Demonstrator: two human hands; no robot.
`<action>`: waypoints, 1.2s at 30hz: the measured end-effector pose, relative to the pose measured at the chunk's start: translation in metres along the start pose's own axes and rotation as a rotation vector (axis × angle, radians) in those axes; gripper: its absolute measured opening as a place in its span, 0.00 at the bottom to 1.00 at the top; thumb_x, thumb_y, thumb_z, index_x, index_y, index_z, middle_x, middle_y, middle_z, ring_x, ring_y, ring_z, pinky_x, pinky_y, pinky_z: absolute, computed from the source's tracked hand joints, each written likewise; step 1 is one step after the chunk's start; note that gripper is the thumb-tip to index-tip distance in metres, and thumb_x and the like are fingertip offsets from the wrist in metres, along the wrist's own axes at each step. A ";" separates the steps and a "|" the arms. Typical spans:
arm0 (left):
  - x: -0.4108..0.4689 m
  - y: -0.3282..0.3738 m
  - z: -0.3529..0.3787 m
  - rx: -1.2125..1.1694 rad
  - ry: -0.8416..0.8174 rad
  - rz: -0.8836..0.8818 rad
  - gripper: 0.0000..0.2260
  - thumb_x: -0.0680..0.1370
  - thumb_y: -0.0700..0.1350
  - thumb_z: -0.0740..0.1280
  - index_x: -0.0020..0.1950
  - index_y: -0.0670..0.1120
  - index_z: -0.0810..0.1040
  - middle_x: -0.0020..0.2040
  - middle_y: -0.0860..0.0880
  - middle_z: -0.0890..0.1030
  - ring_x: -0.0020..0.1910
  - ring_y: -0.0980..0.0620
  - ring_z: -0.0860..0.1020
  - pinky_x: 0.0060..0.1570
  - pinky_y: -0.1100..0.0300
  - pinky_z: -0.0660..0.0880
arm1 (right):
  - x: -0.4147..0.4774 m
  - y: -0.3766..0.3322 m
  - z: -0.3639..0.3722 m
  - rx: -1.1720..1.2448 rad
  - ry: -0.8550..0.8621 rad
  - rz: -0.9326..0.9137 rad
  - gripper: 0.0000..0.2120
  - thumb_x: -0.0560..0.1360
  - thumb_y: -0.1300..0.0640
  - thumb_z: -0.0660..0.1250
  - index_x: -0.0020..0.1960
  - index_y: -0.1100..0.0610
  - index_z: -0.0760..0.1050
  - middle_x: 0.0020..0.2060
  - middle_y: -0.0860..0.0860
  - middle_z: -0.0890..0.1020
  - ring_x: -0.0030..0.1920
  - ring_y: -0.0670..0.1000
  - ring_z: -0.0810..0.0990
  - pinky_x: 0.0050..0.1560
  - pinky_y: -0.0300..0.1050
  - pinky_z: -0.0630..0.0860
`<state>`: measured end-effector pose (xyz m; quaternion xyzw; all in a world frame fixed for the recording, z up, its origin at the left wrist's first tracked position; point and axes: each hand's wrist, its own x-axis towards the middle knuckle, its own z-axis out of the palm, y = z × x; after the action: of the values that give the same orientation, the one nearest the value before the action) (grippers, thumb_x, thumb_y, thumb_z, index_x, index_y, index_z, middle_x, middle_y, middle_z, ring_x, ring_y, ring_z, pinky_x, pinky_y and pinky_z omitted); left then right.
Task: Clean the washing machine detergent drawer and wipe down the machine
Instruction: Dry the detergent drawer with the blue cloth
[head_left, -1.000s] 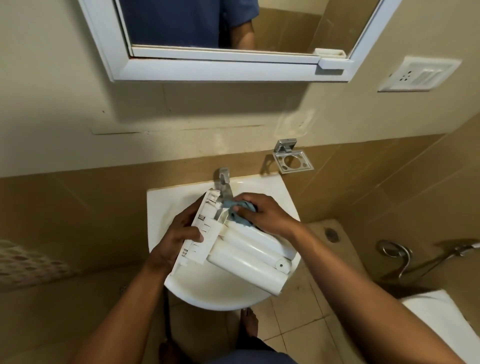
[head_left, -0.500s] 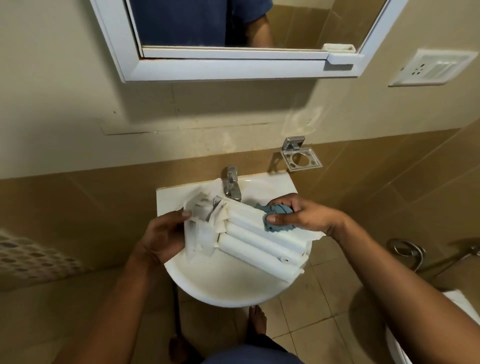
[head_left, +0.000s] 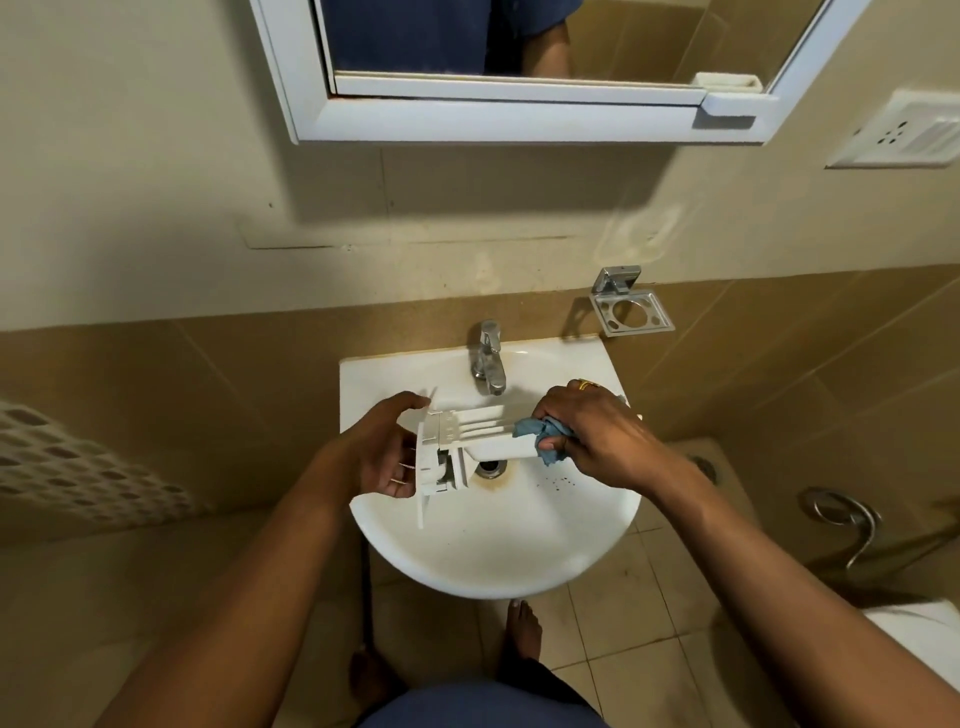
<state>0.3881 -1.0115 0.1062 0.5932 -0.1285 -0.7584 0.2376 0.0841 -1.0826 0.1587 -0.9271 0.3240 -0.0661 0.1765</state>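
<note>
A person is holding a detergent drawer (head_left: 480, 423) over a white sink (head_left: 493, 574).
The left hand (head_left: 379, 452) is curling its fingers round the front panel; the right hand (head_left: 597, 431) is clenching a blue cloth (head_left: 535, 431) round the other end, beneath a tap (head_left: 488, 364) and mirror (head_left: 493, 119).

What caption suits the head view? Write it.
Left hand steadies white plastic detergent drawer over white basin; right hand wipes it with blue cloth.

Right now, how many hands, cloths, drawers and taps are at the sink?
hands: 2, left hand and right hand
cloth: 1
drawer: 1
tap: 1
Total: 5
</note>
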 end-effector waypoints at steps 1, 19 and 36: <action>0.001 -0.001 0.003 -0.003 -0.019 0.001 0.25 0.73 0.63 0.65 0.58 0.43 0.76 0.53 0.44 0.76 0.53 0.44 0.73 0.49 0.54 0.69 | -0.002 -0.001 0.002 -0.015 0.015 -0.017 0.04 0.76 0.55 0.72 0.48 0.49 0.77 0.42 0.44 0.79 0.43 0.50 0.72 0.44 0.47 0.68; 0.028 -0.024 0.049 0.022 0.365 0.612 0.34 0.63 0.75 0.73 0.49 0.46 0.84 0.47 0.49 0.86 0.48 0.50 0.83 0.56 0.53 0.74 | 0.003 -0.043 0.017 0.345 0.276 0.211 0.10 0.76 0.52 0.74 0.56 0.53 0.82 0.48 0.48 0.85 0.46 0.47 0.81 0.49 0.48 0.79; 0.028 -0.039 0.034 -0.026 0.559 0.712 0.33 0.66 0.70 0.71 0.41 0.39 0.77 0.34 0.49 0.79 0.37 0.51 0.77 0.46 0.47 0.72 | -0.003 -0.075 0.066 -0.015 -0.002 -0.003 0.23 0.75 0.61 0.68 0.70 0.55 0.75 0.58 0.53 0.83 0.57 0.56 0.80 0.59 0.50 0.76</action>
<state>0.3422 -0.9953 0.0733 0.6911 -0.2459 -0.4415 0.5167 0.1410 -1.0078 0.1248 -0.9290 0.3229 -0.0627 0.1697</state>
